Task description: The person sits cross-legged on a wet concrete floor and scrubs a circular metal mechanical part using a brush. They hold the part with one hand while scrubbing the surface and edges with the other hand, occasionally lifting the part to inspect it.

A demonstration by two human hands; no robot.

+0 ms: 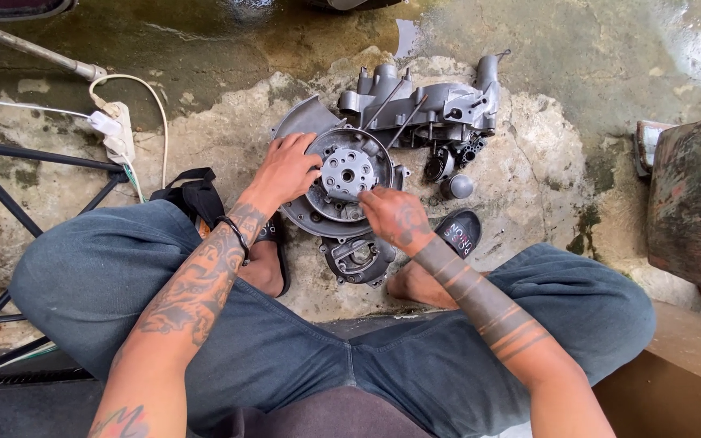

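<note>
A grey metal engine casing (427, 105) lies on the wet concrete floor in front of my knees. A round dished housing (371, 146) with a silver hub plate (346, 172) of several holes sits on its near side. My left hand (285, 169) rests on the left rim of the round housing, fingers spread over it. My right hand (393, 214) is at the lower right edge of the hub, fingertips pinched together against it; whether a small part is between them is hidden.
A smaller dark cover piece (356, 258) lies below the housing, between my sandalled feet. A round grey knob (459, 186) sits right of the housing. A black metal stand (10, 174) and a white power strip (117, 134) are at left, a rusty block (695, 203) at right.
</note>
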